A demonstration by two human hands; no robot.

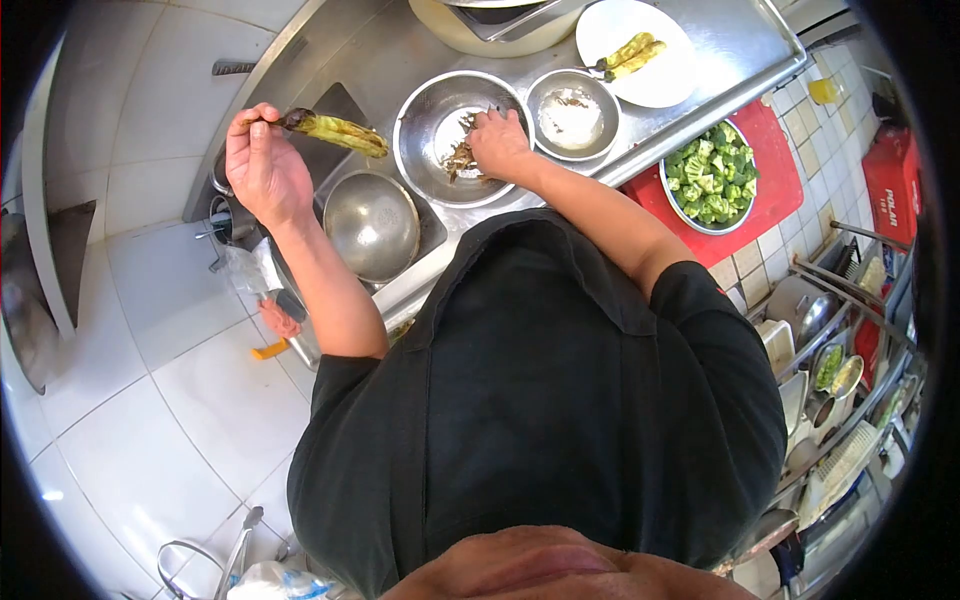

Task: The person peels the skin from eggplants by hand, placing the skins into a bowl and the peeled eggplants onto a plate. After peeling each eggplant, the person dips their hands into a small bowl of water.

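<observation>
My left hand [265, 165] is raised at the left, its thumb and fingers closed on the dark stem of a peeled, roasted eggplant [340, 132]. The yellow-green flesh with browned patches points to the right, near a large steel bowl [410, 170]. Inside that bowl my right hand [500, 143] reaches down, fingers bent and closed on dark, charred eggplant peel [461, 160]. A smaller steel bowl [575, 115] with a little residue stands just right of it. Beyond lie more peeled eggplants [633, 57] on a white plate [670, 85].
An upturned-looking round steel pan [371, 226] lies in the sink area at the left. Chopped green vegetables fill a bowl [711, 178] on a red cutting board [775, 150]. A large pot [450, 35] stands at the back. Racks [850, 290] with dishes stand at the right.
</observation>
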